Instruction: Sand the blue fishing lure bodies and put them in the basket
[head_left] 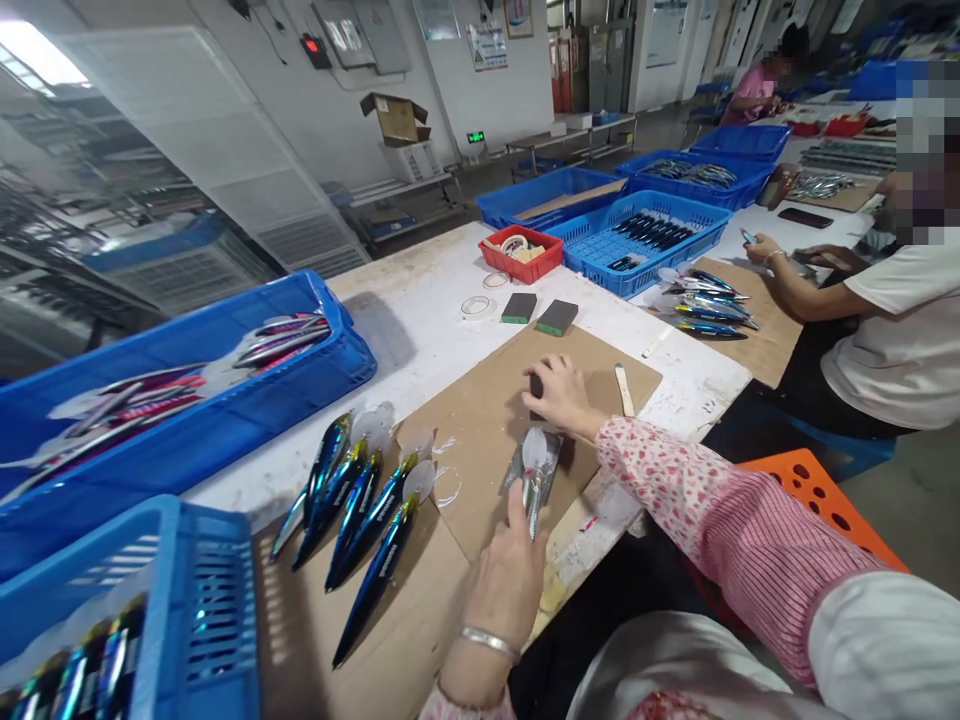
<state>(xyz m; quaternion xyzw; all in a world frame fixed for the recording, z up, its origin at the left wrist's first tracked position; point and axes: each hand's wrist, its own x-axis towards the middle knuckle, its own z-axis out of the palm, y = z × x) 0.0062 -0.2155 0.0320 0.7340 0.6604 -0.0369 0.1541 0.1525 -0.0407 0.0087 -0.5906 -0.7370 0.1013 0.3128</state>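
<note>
My left hand, with a silver bangle at the wrist, grips a silvery fishing lure. The lure's clear rounded lip points away from me, over a grey patch whose material I cannot make out. Just beyond, my right hand has its fingers curled around a dark block, which looks like a sanding block. Brown cardboard lies beneath both hands. To the left, several blue-black lures with clear lips rest side by side on cardboard.
Blue crates and a blue basket with lures flank the left. Two grey-and-green blocks, a tape roll, a red tray and a blue basket sit beyond. A co-worker handles something at right.
</note>
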